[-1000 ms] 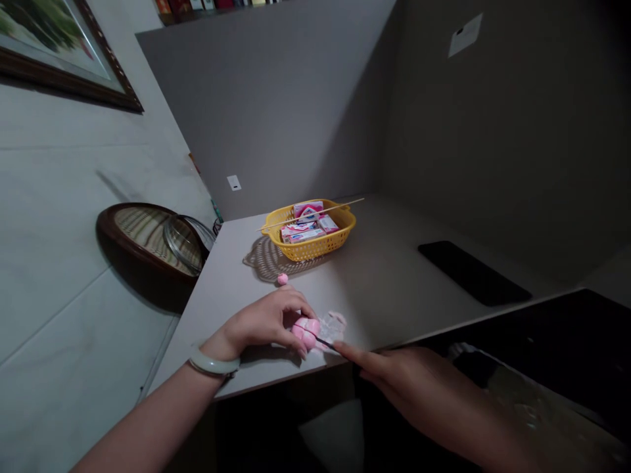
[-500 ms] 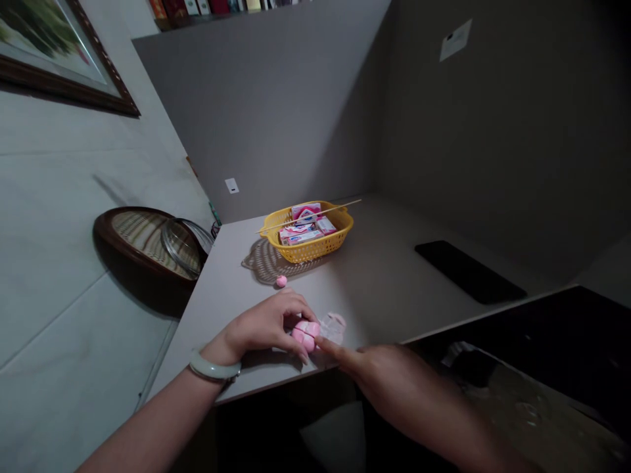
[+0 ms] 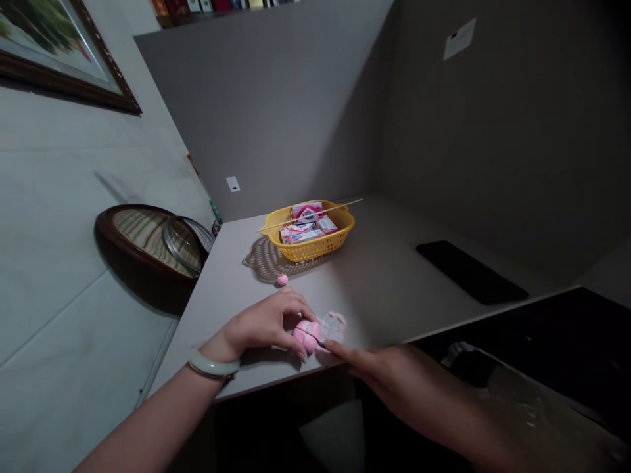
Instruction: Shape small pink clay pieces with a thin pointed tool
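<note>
My left hand [image 3: 269, 325], with a pale bangle at the wrist, curves its thumb and fingers around a rounded pink lump [image 3: 306, 336] that looks like modelling clay. White shows on the lump's top, and a dark straight groove crosses it. From the right, my right hand [image 3: 382, 368] reaches in with the index finger stretched along a thin dark knife-like tool [image 3: 321, 343]. The tool's tip meets the groove, and its handle is hidden under the hand. Beneath and beside the lump lies a crumpled clear wrapper [image 3: 335, 325]. A small pink ball [image 3: 282, 280] sits beyond my left hand.
A yellow basket [image 3: 315, 251] stands farther back on the grey table [image 3: 379, 269], holding several pink-and-white boxes [image 3: 308, 231]. A thin stick [image 3: 340, 207] lies across its rim. To the right is a flat black slab [image 3: 470, 272]. A dark wooden-rimmed object [image 3: 142, 286] borders the table's left side.
My right hand has drawn back slightly to the right, so the dark tip now shows between fingertip and lump. My left hand keeps its hold on the lump.
</note>
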A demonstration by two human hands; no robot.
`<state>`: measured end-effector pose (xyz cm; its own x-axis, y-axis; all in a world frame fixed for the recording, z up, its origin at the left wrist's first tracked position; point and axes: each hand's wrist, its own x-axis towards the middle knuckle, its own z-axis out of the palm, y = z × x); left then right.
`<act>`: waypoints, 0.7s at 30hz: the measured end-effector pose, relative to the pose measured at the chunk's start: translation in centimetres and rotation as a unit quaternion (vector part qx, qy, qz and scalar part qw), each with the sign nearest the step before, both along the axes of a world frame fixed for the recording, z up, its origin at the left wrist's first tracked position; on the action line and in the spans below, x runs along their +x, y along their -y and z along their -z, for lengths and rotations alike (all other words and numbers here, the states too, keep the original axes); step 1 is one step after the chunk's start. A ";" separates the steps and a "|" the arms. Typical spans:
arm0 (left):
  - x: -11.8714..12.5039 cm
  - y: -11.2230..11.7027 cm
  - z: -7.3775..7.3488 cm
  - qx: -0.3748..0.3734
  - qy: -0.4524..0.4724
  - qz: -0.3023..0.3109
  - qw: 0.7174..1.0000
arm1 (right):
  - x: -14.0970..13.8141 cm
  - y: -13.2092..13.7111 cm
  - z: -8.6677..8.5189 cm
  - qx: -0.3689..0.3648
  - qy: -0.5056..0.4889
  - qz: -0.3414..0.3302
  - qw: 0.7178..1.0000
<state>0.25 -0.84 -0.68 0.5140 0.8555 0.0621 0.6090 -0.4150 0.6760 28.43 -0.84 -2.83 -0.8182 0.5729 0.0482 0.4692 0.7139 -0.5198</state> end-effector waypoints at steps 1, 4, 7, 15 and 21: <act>0.0 0.0 0.0 -0.004 0.000 0.001 1.000 | 0.5 -0.2 0.2 -0.012 -0.010 -0.004 1.000; -0.1 -0.1 0.1 -0.012 0.002 0.006 1.000 | 1.2 -0.4 0.3 -0.010 -0.001 -0.002 1.000; -0.2 -0.1 0.2 -0.008 0.002 0.003 1.000 | -0.3 0.2 0.0 0.035 0.035 0.010 0.999; 0.0 0.0 0.0 -0.010 -0.008 0.006 1.000 | 0.6 -0.5 0.4 -0.010 0.010 -0.007 1.000; 0.1 0.0 -0.3 0.001 -0.003 0.010 1.000 | -1.2 0.6 -0.5 0.064 0.058 0.000 0.996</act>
